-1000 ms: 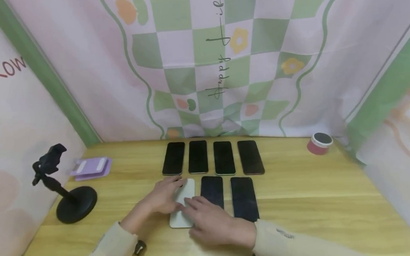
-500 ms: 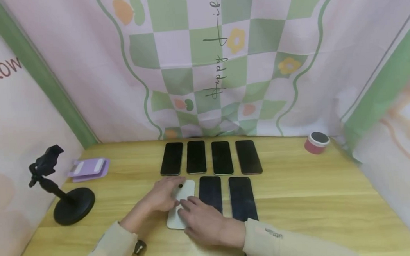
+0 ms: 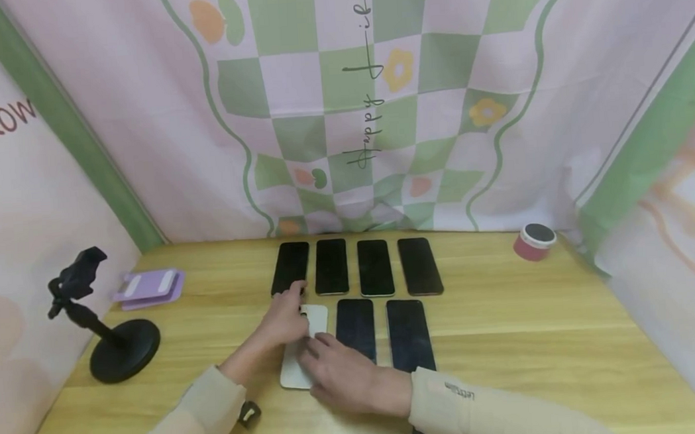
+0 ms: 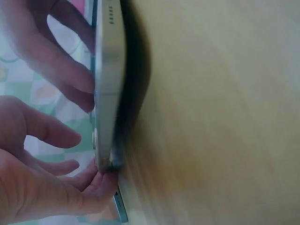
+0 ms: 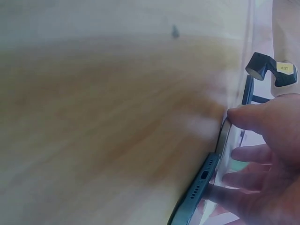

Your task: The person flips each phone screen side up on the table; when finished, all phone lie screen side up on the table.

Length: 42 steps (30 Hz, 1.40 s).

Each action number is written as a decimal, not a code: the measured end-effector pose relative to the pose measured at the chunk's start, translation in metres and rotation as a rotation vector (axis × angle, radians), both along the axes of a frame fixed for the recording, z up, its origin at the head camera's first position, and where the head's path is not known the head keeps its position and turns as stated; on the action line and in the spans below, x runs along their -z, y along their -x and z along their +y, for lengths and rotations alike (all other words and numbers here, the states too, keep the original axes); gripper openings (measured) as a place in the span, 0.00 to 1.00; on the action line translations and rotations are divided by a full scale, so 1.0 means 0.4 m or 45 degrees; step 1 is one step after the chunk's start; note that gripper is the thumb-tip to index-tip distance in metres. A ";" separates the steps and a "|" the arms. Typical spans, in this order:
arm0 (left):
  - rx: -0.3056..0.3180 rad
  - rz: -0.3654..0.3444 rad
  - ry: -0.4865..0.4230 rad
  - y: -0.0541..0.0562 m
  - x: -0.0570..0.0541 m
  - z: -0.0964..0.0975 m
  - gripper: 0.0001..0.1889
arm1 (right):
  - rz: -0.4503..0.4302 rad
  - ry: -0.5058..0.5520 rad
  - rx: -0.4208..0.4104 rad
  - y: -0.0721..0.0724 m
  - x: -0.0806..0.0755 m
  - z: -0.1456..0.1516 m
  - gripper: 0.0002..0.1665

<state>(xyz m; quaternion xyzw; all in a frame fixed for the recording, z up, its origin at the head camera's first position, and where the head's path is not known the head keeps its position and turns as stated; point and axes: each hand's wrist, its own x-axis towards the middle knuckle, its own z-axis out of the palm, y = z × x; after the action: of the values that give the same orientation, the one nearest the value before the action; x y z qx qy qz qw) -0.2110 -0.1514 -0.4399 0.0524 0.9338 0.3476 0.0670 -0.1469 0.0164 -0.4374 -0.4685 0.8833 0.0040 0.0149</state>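
A white-backed phone (image 3: 296, 374) lies back side up on the wooden table, at the left end of the front row. My left hand (image 3: 282, 320) is over its far end, index finger stretched toward the back row. In the left wrist view, the left fingertips (image 4: 105, 185) touch the phone's far corner, and the thumb stays off its back. My right hand (image 3: 345, 376) rests on the near half, fingers laid loosely on the back. The right wrist view has the right thumb (image 5: 243, 117) at the phone's edge.
Two dark phones (image 3: 356, 329) lie to the right in the front row. Several black phones (image 3: 331, 268) form the back row. A black stand (image 3: 125, 350) and a purple folding holder (image 3: 149, 287) are at the left, a pink round tub (image 3: 534, 241) at the back right.
My left hand has shifted forward past the phone's far end, its index finger now reaching toward the back row. The right hand stays on the phone. The head view has turned slightly.
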 end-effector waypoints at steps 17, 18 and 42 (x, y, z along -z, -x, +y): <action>-0.005 0.105 0.097 -0.007 0.003 -0.044 0.28 | -0.130 0.056 0.060 0.003 0.004 0.003 0.28; 0.005 0.103 0.109 -0.007 0.003 -0.046 0.27 | -0.139 0.055 0.062 0.003 0.004 0.003 0.28; 0.021 0.075 0.214 -0.005 -0.056 -0.050 0.24 | -0.335 0.327 0.088 0.000 -0.007 0.016 0.30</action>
<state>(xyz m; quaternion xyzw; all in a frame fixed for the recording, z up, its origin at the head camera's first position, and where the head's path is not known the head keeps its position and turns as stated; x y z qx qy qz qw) -0.2089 -0.1713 -0.4175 0.0643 0.9608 0.2656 0.0466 -0.1469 0.0229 -0.4348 -0.4323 0.8826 -0.1706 0.0705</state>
